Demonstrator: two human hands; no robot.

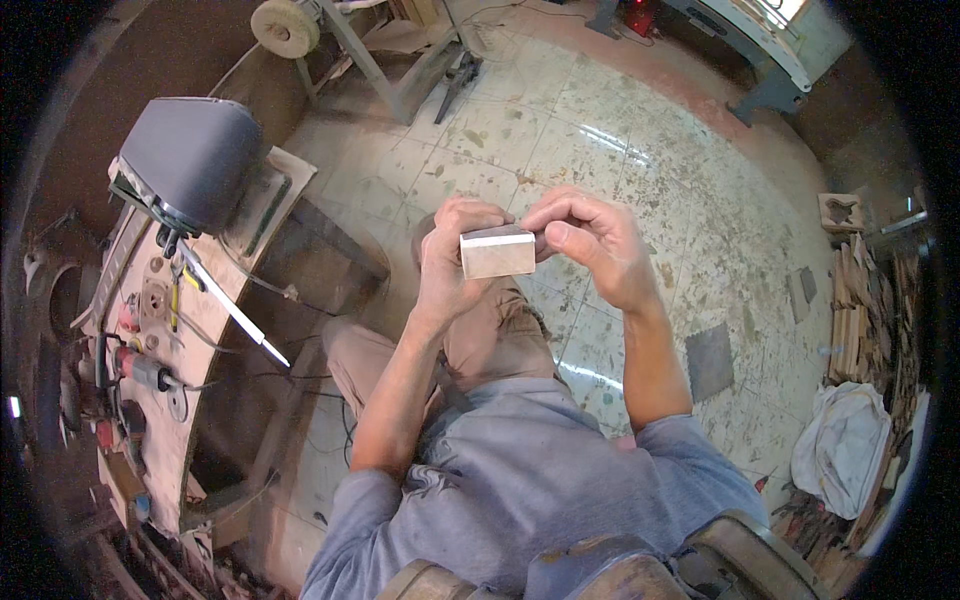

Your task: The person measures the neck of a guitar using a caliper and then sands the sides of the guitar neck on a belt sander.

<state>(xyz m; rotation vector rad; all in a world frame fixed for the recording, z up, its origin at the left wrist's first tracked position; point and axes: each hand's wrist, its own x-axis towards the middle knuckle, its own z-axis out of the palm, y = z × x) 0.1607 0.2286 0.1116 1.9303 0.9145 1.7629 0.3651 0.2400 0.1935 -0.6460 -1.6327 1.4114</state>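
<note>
In front of me, above my legs, I hold a small rectangular block with a pale beige face, a bright white edge and a dark grey top. My left hand is closed around its left end, fingers bent over the far side. On the opposite end, the curled fingers of my right hand meet the far right corner, and the thumb lies close to that end. The far side of the block and the fingertips behind it are hidden.
A wooden workbench on the left carries a corded power tool and a lamp-like dark grey head. A buffing wheel stands beyond. On the right are stacked wood pieces, a white sack and a grey sheet on the floor.
</note>
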